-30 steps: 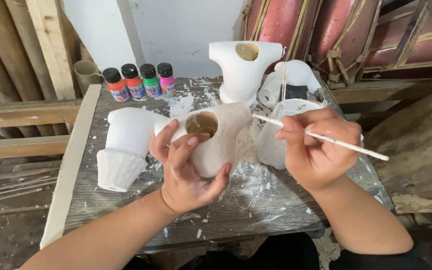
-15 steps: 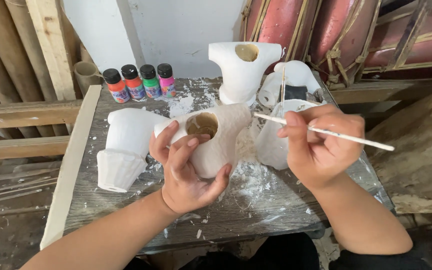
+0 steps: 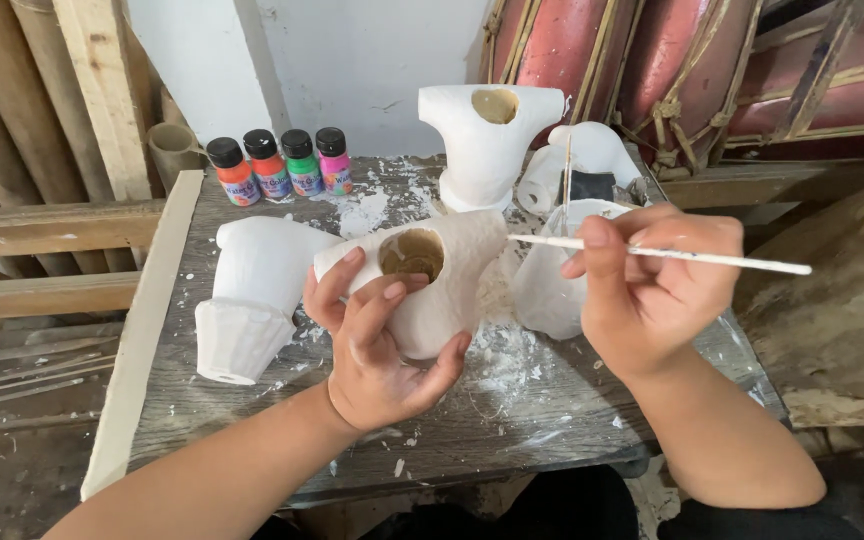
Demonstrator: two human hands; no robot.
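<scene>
My left hand [image 3: 377, 345] grips a white plaster torso-shaped pot [image 3: 452, 270] tilted on its side, its brown-lined opening facing me, above the wooden table [image 3: 252, 420]. My right hand [image 3: 652, 290] pinches a thin white paintbrush [image 3: 672, 254] held almost level, its tip close to the pot's right shoulder. A white plastic cup [image 3: 552, 290] stands just behind my right hand.
Several small paint bottles [image 3: 277, 165] stand in a row at the back left. A second white torso pot [image 3: 487, 140] stands upright at the back; another [image 3: 262, 260] and a small ribbed pot [image 3: 237, 340] lie at left. Wooden planks run along the left side.
My right hand has shifted slightly, levelling the brush toward the pot. The left hand and the pot have stayed in place.
</scene>
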